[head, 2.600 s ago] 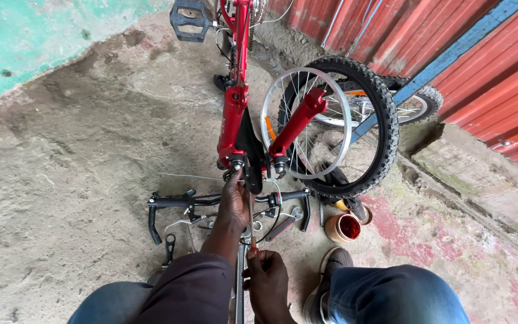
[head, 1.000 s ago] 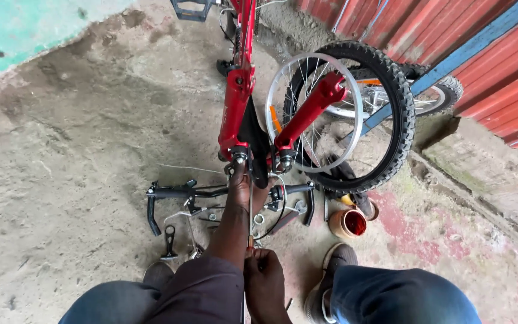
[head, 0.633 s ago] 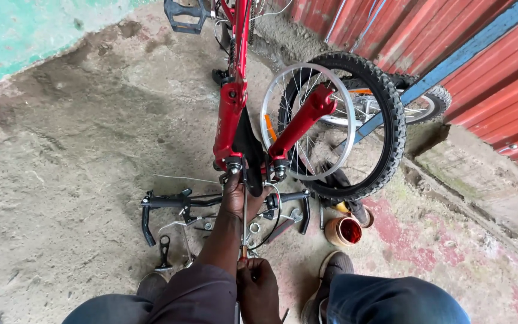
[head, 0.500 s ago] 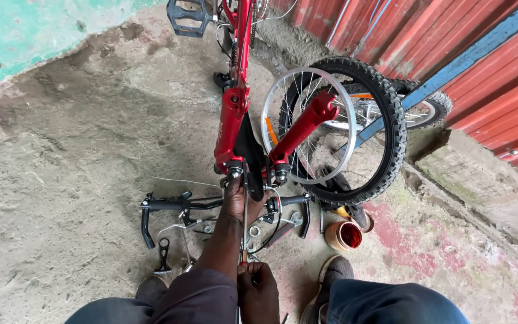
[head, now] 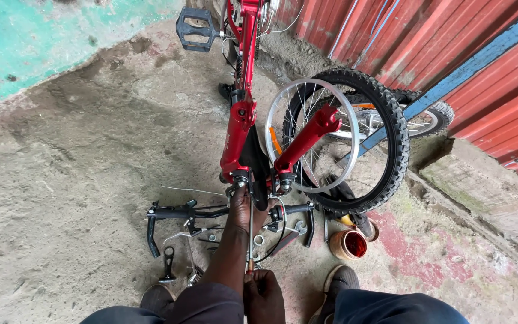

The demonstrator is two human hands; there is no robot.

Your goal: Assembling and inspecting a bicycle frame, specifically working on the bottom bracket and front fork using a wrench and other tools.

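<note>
Left hand (head: pixel 244 210): clasped round the stem of the upturned red bike (head: pixel 238 129).
Right hand (head: pixel 263 294): clenched on a screwdriver (head: pixel 250 234).
Around: handlebar (head: pixel 211 212), wheel (head: pixel 355 141), orange tin (head: pixel 348 244), pedal (head: pixel 194 27).

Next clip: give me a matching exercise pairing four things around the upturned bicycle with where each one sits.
Things:
1. black bicycle pedal
2. small round open tin with orange-red inside
3. black straight handlebar
4. loose silver spoked wheel rim

Places:
A. lying across the concrete floor, under the red fork
B. top of the picture, left of the red frame
C. leaning against the black knobby tyre
D. on the floor beside the person's shoe

Pairs: 1-B, 2-D, 3-A, 4-C
</note>
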